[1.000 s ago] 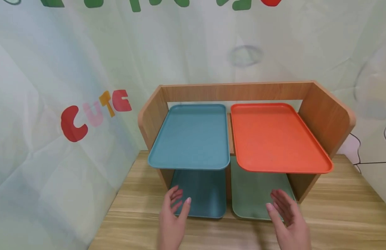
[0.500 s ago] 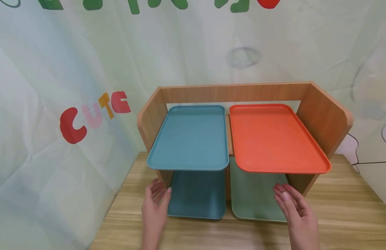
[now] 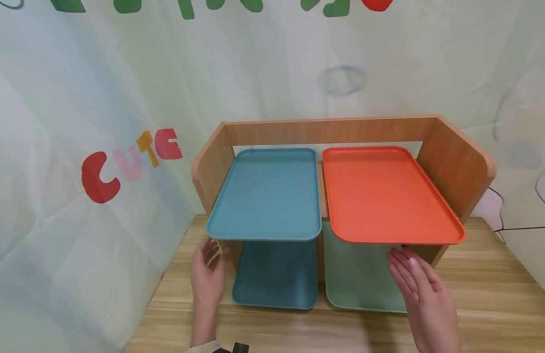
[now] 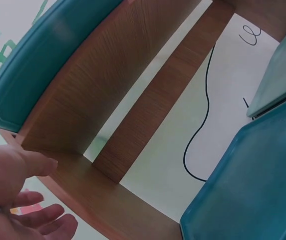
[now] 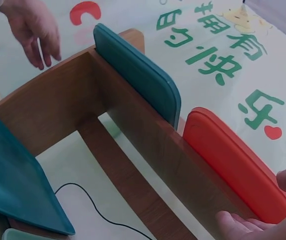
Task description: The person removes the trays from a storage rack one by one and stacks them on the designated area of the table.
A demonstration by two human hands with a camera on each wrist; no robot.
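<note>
A wooden two-tier shelf [image 3: 325,126] stands on the table. On its upper tier lie a blue tray [image 3: 265,193] at left and an orange-red tray [image 3: 391,193] at right. Below them are a darker blue tray [image 3: 277,274] and a green tray [image 3: 358,279]. My left hand [image 3: 208,272] is beside the shelf's left side panel [image 4: 103,200], its thumb reaching over the panel edge in the left wrist view. My right hand [image 3: 427,299], fingers extended, is just under the front right corner of the orange-red tray. Both hands hold nothing.
A pale printed cloth [image 3: 263,63] with coloured lettering hangs behind and to the left. The wood-grain table top [image 3: 299,331] extends in front of the shelf and on both sides. The shelf's right panel [image 3: 455,166] rises beside the orange-red tray.
My left hand has moved left and forward, from before the lower blue tray to the shelf's left side. My right hand has shifted right and forward. The trays stay in place.
</note>
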